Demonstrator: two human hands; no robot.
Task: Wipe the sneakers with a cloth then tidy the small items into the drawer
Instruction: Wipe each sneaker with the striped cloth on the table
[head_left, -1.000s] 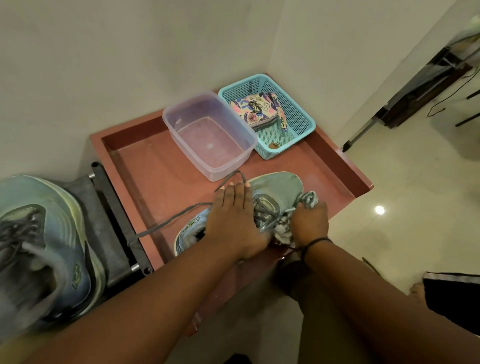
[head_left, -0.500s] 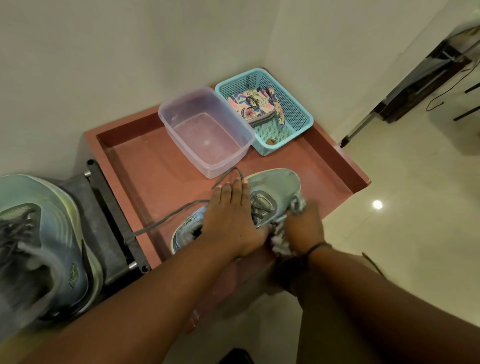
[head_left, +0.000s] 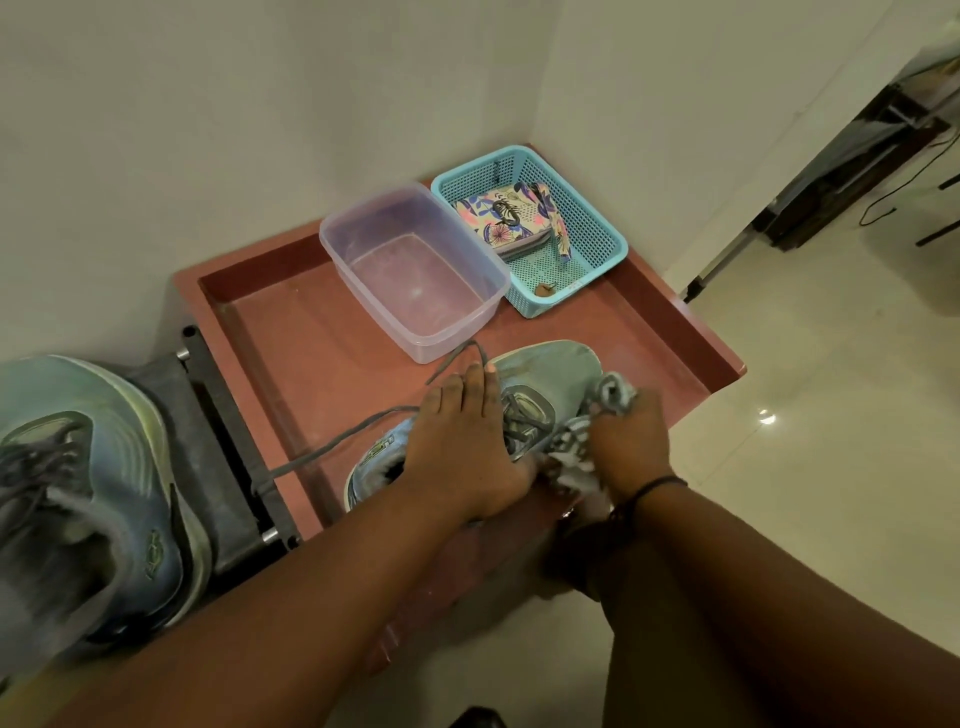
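Surface: red rimmed tray-top surface (head_left: 322, 332) in white room corner.
Sneaker: grey-blue laced sneaker (head_left: 545, 374) at near edge.
Left hand (head_left: 462, 447): flat, pressing sneaker.
Right hand (head_left: 628, 441): gripping grey-white striped cloth (head_left: 613, 395) against its side.
Progress: wiping underway; second grey-blue sneaker (head_left: 88, 483) off left edge; teal basket (head_left: 597, 228) items untidied.

Tub (head_left: 415, 270) sits mid-desk (head_left: 311, 332); basket (head_left: 587, 218) just right of tub, sneaker (head_left: 545, 384) in front, 2nd sneaker (head_left: 88, 499) far left, off desk.

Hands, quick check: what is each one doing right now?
Left hand: open, fingers straight, pressing down on the sneaker.
Right hand: closed around the cloth, held against the sneaker's side.
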